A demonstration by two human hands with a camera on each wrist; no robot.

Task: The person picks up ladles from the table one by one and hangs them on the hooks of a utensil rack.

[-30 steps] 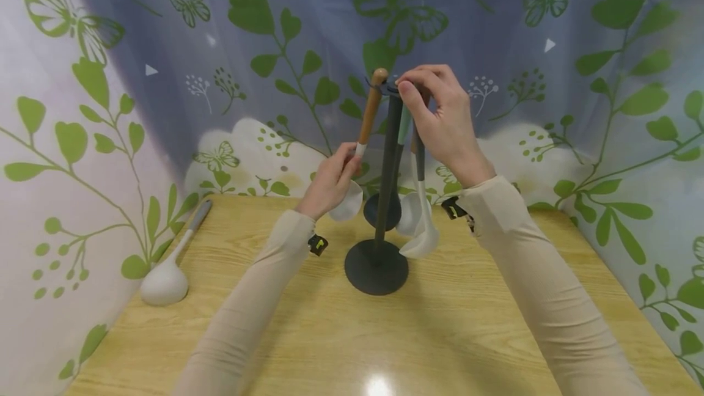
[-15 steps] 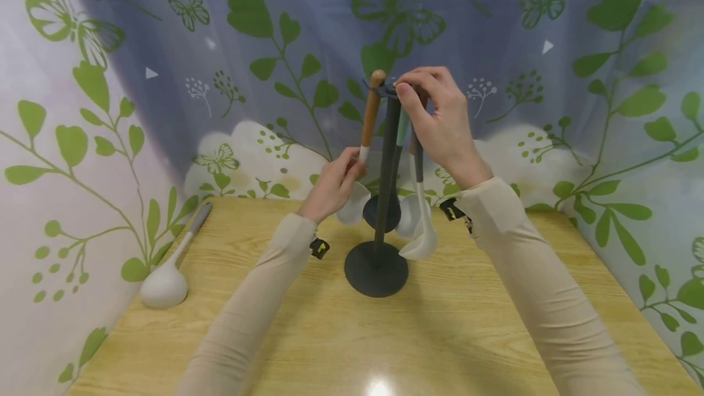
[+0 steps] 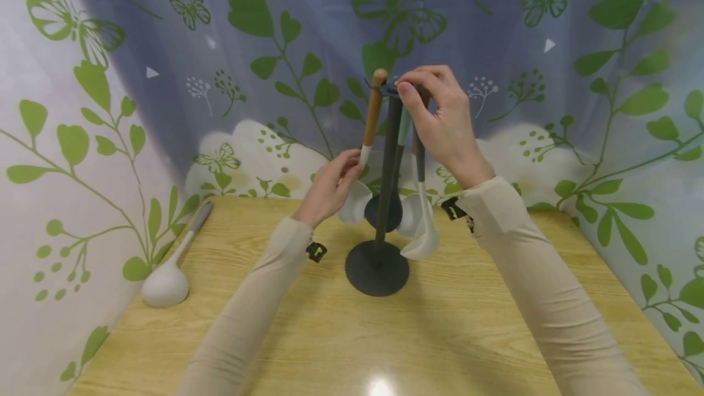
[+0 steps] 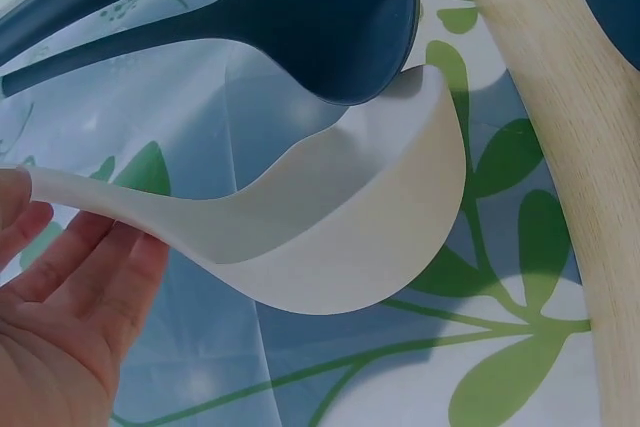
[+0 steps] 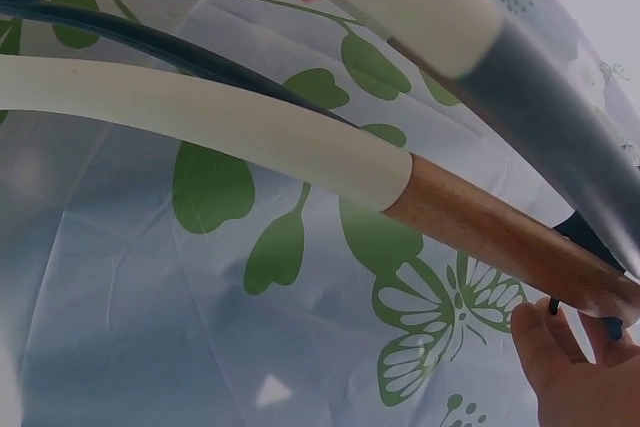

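A dark utensil stand [image 3: 377, 267] rises mid-table, with several utensils hanging from its top ring. My right hand [image 3: 434, 116] pinches that ring [image 3: 392, 87] at the top of the pole; its fingertips [image 5: 560, 357] show beside a dark hook and a brown handle end. My left hand [image 3: 332, 187] holds the neck of a white spoon with a wooden handle [image 3: 372, 112], whose top is at the ring. Its white bowl [image 4: 350, 222] lies against my fingers [image 4: 70, 282], under a dark ladle [image 4: 300, 17]. Another white utensil [image 3: 422, 240] hangs on the right.
A white ladle with a grey handle [image 3: 166, 283] lies on the wooden table [image 3: 418, 347] at the left, against the leaf-print curtain [image 3: 82, 157]. The curtain closes in the table on the left, back and right.
My left hand and the spoon's bowl have drifted slightly right, toward the pole. The right hand stays at the top ring.
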